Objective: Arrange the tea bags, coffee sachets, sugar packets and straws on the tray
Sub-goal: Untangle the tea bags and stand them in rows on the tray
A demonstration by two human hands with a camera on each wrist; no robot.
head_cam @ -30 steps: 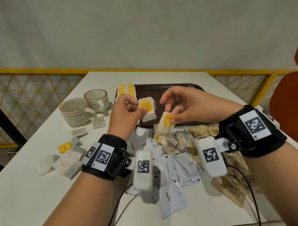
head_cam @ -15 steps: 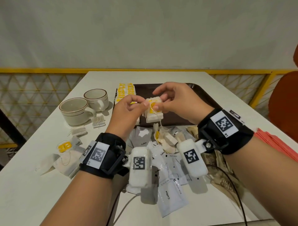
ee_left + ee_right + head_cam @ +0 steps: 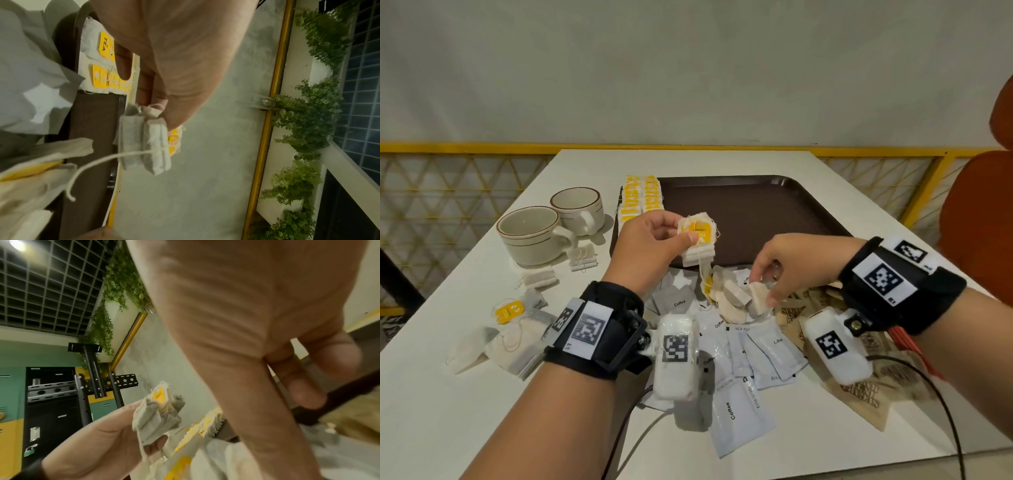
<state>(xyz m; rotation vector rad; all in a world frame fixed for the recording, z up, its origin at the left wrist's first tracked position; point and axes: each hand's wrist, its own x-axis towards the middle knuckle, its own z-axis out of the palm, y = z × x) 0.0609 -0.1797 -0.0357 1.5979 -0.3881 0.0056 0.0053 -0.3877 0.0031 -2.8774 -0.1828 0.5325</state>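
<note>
Yellow-tagged tea bag stack [image 3: 698,241] pinched in left hand [image 3: 650,246]; right hand [image 3: 791,267] pinches loose tea bag [image 3: 758,299] beside tray [image 3: 756,212].

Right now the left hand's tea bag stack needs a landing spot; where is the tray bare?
The tray is bare right of the tea bag rows. In front of it, sachets crowd the table.

wall [image 3: 688,68]: pale grey | table [image 3: 431,428]: white | railing [image 3: 465,148]: yellow | chair [image 3: 976,212]: orange
</note>
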